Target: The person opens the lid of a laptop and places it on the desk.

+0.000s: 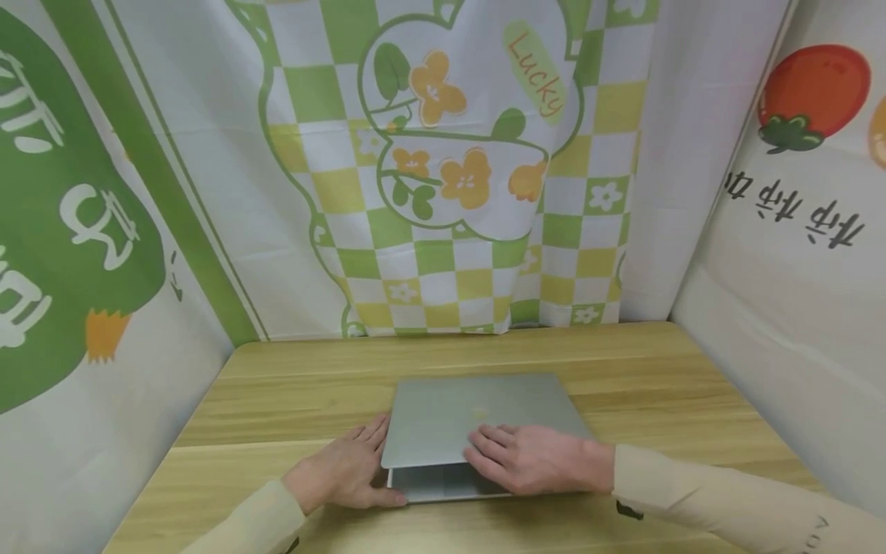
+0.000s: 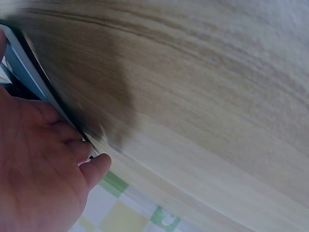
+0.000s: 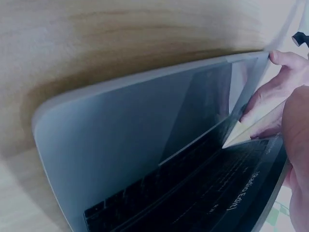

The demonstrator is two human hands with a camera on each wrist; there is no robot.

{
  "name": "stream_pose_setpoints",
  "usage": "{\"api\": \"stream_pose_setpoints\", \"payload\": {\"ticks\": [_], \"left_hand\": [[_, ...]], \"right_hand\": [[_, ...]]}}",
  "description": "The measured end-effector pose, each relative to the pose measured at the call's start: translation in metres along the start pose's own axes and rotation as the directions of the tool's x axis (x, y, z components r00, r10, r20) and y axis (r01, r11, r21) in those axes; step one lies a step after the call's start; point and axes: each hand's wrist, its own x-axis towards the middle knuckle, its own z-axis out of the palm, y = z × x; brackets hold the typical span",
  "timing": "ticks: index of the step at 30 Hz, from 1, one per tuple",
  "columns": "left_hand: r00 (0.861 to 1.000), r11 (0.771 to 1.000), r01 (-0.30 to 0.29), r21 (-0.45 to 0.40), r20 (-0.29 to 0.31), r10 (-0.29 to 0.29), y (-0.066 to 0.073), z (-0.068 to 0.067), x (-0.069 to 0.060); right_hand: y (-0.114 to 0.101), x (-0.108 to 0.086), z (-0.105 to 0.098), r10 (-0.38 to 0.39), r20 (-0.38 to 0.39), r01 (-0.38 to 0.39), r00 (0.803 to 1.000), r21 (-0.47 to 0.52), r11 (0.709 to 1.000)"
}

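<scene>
A silver laptop lies on the wooden table with its lid partly raised, its narrow gap facing the person. My left hand rests at its left side, fingers extended along the edge and thumb at the front corner. In the left wrist view, that hand touches the laptop's edge. My right hand lies over the lid's front edge, fingers on the upper surface. The right wrist view shows the keyboard reflected in the dark screen, the base and part of my right hand.
The wooden table extends around the laptop. A green-and-yellow checked curtain hangs behind its far edge. Printed white fabric stands along the left and right sides.
</scene>
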Motion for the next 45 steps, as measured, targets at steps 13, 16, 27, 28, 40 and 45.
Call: {"api": "stream_pose_setpoints", "payload": {"ticks": [13, 16, 27, 28, 40, 45], "left_hand": [[0.998, 1.0, -0.015, 0.021, -0.053, 0.016, 0.0, 0.002, -0.001], [0.998, 1.0, -0.016, 0.026, -0.066, 0.017, 0.0, 0.003, -0.002], [0.997, 1.0, -0.02, 0.012, -0.068, 0.021, -0.001, 0.002, -0.001], [0.997, 1.0, -0.02, 0.017, -0.069, 0.021, -0.001, 0.002, -0.001], [1.0, 0.997, 0.009, 0.078, -0.022, -0.007, 0.002, -0.002, 0.0], [1.0, 0.998, 0.025, 0.055, 0.007, -0.025, 0.003, -0.003, 0.001]], "right_hand": [[0.011, 0.001, -0.002, 0.002, -0.004, -0.002, 1.0, -0.019, 1.0], [0.013, 0.001, -0.003, 0.003, 0.014, -0.003, 1.0, -0.008, 1.0], [0.019, 0.001, -0.005, 0.05, -0.03, -0.049, 0.998, 0.03, 0.998], [0.02, 0.001, -0.005, 0.054, -0.036, -0.053, 0.998, 0.03, 0.998], [0.028, 0.001, -0.009, 0.095, -0.001, -0.095, 0.995, 0.071, 0.993], [0.032, 0.002, -0.013, 0.125, 0.022, -0.127, 0.992, 0.107, 0.986]]}}
